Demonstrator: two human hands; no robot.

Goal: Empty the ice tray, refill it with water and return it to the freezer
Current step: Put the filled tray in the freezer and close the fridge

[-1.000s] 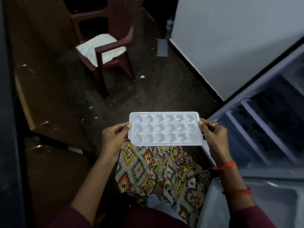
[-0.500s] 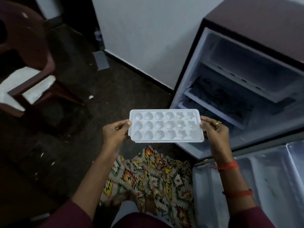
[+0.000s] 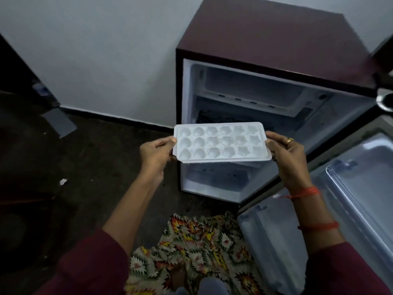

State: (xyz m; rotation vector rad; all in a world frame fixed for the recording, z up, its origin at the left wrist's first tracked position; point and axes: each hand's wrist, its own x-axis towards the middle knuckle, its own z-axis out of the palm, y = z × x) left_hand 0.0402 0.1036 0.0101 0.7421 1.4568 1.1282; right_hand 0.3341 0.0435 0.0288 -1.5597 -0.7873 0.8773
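A white ice tray (image 3: 221, 142) with several shaped wells is held level in front of the open small fridge (image 3: 272, 39). My left hand (image 3: 156, 153) grips its left short edge, thumb on top. My right hand (image 3: 286, 154), with a ring, grips the right short edge. The wells look glossy; whether they hold water I cannot tell. The freezer compartment (image 3: 251, 86) sits open at the top of the fridge interior, just beyond and above the tray.
The fridge door (image 3: 350, 188) stands open at the right, its shelves facing me. A white wall (image 3: 95, 50) runs behind. Dark floor (image 3: 85, 167) lies to the left with small bits of litter. A metal object (image 3: 385, 101) pokes in at the right edge.
My view has swung right from the chair and floor to face the fridge squarely. The tray, held in both hands, now sits directly before the fridge opening.
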